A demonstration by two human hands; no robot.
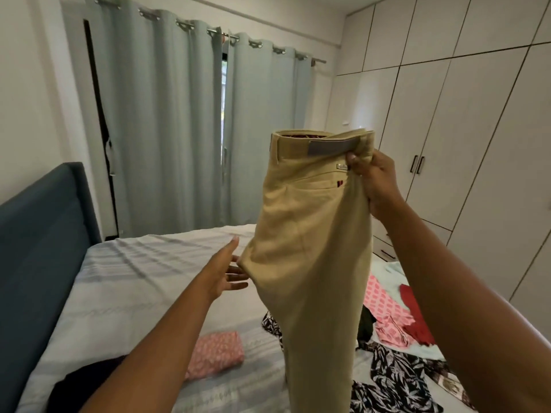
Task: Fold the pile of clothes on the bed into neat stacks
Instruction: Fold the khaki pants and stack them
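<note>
A pair of beige trousers [310,234] hangs upright over the bed [134,278], folded lengthwise with the waistband on top. My right hand [372,180] grips the waistband at its right end. My left hand [226,269] is stretched out with straight fingers, touching the trousers' left edge at seat height. A folded pink patterned garment [216,353] lies on the bed below my left forearm, beside a dark garment [86,386]. A loose pile of clothes [396,347] lies to the right: black-and-white leaf print, pink print, red and pale blue pieces.
A blue padded headboard [38,251] stands at the left. Grey-blue curtains [167,129] hang behind the bed. White wardrobe doors [465,129] fill the right wall. Striped sheet shows across the bed's far and left part.
</note>
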